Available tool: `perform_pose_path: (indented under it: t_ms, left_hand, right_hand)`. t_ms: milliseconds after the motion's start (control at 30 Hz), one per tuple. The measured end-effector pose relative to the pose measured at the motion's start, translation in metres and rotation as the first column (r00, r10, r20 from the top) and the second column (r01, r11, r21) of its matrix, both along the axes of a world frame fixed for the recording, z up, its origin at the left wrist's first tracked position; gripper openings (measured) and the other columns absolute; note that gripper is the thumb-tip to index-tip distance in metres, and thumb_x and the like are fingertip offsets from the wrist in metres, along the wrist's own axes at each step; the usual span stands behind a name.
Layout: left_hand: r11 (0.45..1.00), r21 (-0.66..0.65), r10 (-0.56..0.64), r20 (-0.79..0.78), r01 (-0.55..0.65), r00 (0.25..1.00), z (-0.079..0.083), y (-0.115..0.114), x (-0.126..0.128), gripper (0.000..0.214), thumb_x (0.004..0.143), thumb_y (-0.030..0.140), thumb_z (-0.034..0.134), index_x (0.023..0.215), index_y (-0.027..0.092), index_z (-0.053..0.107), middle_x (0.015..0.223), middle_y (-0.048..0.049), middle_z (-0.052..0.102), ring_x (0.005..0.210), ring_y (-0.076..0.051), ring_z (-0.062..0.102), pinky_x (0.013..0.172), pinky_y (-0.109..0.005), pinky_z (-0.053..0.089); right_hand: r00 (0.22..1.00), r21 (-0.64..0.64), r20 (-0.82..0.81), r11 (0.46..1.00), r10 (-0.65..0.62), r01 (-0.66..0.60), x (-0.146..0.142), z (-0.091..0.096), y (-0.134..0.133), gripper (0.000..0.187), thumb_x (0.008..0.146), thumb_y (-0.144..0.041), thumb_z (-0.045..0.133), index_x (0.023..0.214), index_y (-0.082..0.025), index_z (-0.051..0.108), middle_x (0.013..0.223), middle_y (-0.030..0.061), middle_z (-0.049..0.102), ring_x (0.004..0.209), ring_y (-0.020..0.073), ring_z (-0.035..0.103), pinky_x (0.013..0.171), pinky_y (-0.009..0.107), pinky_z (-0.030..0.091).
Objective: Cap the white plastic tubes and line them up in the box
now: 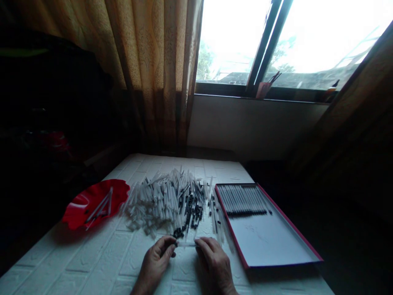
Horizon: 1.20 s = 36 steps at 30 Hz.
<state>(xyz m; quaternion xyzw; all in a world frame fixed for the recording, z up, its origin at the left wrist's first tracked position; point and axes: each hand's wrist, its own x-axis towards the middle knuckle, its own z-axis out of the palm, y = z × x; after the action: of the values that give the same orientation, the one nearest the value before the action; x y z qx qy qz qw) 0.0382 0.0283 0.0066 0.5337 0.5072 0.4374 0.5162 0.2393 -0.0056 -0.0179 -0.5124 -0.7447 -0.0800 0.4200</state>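
Both of my hands are near the table's front, with a thin clear pen barrel (pixel 186 244) lying level between them. My left hand (pixel 157 259) is closed in a pinch around the barrel's left end, where a small dark part shows at the fingertips. My right hand (pixel 214 258) pinches the other end, its fingertips covering it. Just beyond them lies a large pile of clear pen barrels and caps (pixel 162 196), with black pen plugs or caps (pixel 193 209) heaped at its right side.
To the right, an open red-edged box lid (pixel 260 246) holds a row of black-tipped pens (pixel 245 198). A red scalloped dish (pixel 76 209) with a few pens stands at left. The white brick-patterned table (pixel 92 254) meets a wall below the window.
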Motion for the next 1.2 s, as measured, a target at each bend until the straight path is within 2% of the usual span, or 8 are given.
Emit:
perform_pose_path:
  t_ms: [233,467,633,733,867,1200]
  left_hand:
    - [1.0,0.007,0.017,0.001,-0.017,1.0,0.0019,-0.0025,0.003,0.033,0.065,0.052,0.074,0.076,0.021,0.072,0.066,0.0017,0.07,0.058,-0.016,0.065,0.058,-0.024,0.053]
    - [0.999,0.026,0.037,-0.007,-0.037,0.999,0.0041,-0.0013,0.0021,0.038,0.063,0.057,0.074,0.074,0.021,0.073,0.068,0.0006,0.071,0.058,-0.017,0.065,0.057,-0.025,0.055]
    - [0.998,0.033,0.052,-0.024,-0.051,0.998,0.0022,-0.0013,0.0016,0.041,0.063,0.059,0.073,0.076,0.021,0.074,0.069,-0.0004,0.073,0.058,-0.017,0.066,0.056,-0.025,0.056]
    - [0.998,0.043,0.052,-0.035,-0.051,0.998,0.0015,-0.0019,0.0014,0.041,0.064,0.061,0.072,0.076,0.021,0.074,0.069,-0.0003,0.073,0.058,-0.017,0.067,0.057,-0.025,0.056]
    - [0.997,0.052,0.057,-0.052,-0.054,0.997,0.0006,-0.0023,0.0016,0.044,0.064,0.063,0.071,0.076,0.021,0.074,0.067,-0.0002,0.073,0.056,-0.017,0.067,0.056,-0.025,0.056]
    - [0.995,0.08,0.061,-0.072,-0.055,0.996,0.0002,-0.0035,0.001,0.046,0.066,0.065,0.068,0.076,0.021,0.074,0.067,-0.0012,0.073,0.056,-0.017,0.067,0.055,-0.025,0.056]
  right_hand:
    - [1.0,0.014,0.004,1.0,-0.006,0.005,0.0,0.0033,-0.0007,0.028,0.095,-0.018,0.04,0.103,-0.02,0.067,0.085,0.0085,0.071,0.075,0.0192,0.069,0.064,0.026,0.057]
    - [0.996,0.0,0.095,1.0,-0.001,0.001,0.0012,0.0067,-0.0012,0.032,0.1,-0.022,0.036,0.105,-0.023,0.068,0.082,0.0064,0.071,0.073,0.0184,0.069,0.061,0.024,0.055]
    - [0.998,0.008,0.07,1.0,0.001,-0.002,-0.0009,0.0062,-0.0004,0.029,0.1,-0.028,0.035,0.109,-0.021,0.062,0.085,0.0071,0.071,0.075,0.0193,0.068,0.065,0.026,0.056]
    - [0.999,0.017,0.032,1.0,-0.004,0.003,-0.0018,0.0057,-0.0001,0.029,0.101,-0.03,0.033,0.102,-0.021,0.061,0.082,0.0065,0.071,0.074,0.0192,0.068,0.065,0.027,0.056]
    - [0.999,-0.002,0.037,1.0,-0.009,0.009,-0.002,0.0068,0.0003,0.031,0.101,-0.029,0.032,0.097,-0.022,0.062,0.081,0.0054,0.07,0.073,0.0182,0.067,0.064,0.026,0.055]
    - [0.996,0.002,0.088,1.0,-0.003,0.003,0.0022,0.001,0.0002,0.029,0.1,-0.025,0.036,0.101,-0.022,0.065,0.085,0.0071,0.071,0.077,0.0186,0.068,0.067,0.025,0.055]
